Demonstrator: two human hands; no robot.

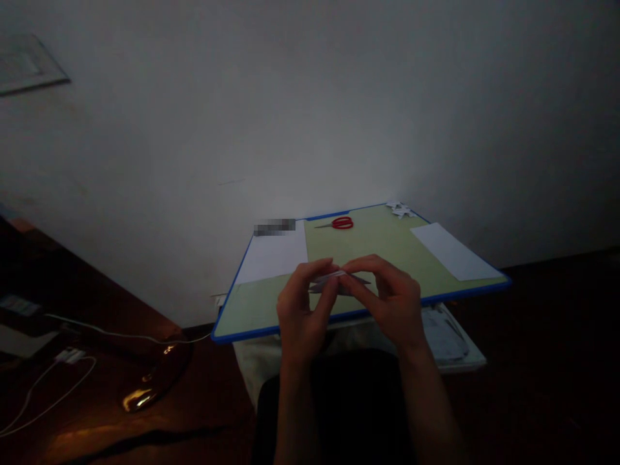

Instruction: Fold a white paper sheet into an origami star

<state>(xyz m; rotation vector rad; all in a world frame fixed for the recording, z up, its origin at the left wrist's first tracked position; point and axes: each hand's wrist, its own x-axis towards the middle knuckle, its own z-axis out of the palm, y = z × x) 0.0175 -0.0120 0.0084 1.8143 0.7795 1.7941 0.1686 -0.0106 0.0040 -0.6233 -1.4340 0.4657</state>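
Folded paper (342, 288) is up in the air over the desk's (358, 242) near edge. Left hand (301, 307) and right hand (396, 297) both have thumb and fingertips pinched on it. Risks, my read: one pinch slackens, folds spring open; both slip, it could drop past the near edge into the lap. Hands pulling unevenly could tear it or skew a crease; dim light makes that harder to catch.

Desk: green top, blue rim. White sheet (274, 255) at far-left, pixelated item (274, 227) at that corner. Red-handled scissors (341, 223) near the far edge, small folded pieces (401, 211) at far-right corner, second sheet (450, 252) along the right edge. Pale wall (310, 116) behind, white cable (140, 337) by near-left corner.
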